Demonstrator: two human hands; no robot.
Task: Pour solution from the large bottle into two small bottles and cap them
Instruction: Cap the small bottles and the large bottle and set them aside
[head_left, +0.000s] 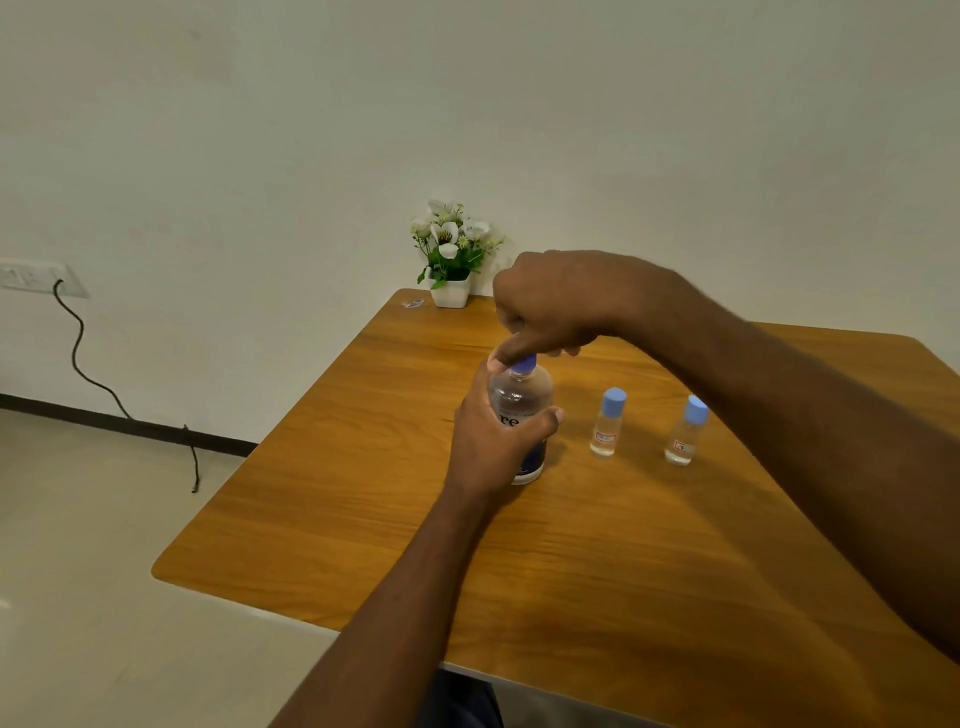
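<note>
Clearly the table has room, yet the large bottle stands near its left side, left hand wrapped round it, right hand pinching its cap. Both small bottles stand capped just beside; a jerked twist could topple them.

Wooden table is left bare across its near half and left side, so wide passage is offered there. Mid-table, large bottle stands upright, gripped by left hand, cap covered by right hand. Just to its right, 2 capped small bottles stand apart w/ a gap between. Right forearm spans above them, blocking approach from the right. Far edge is occupied by a flower pot.
</note>
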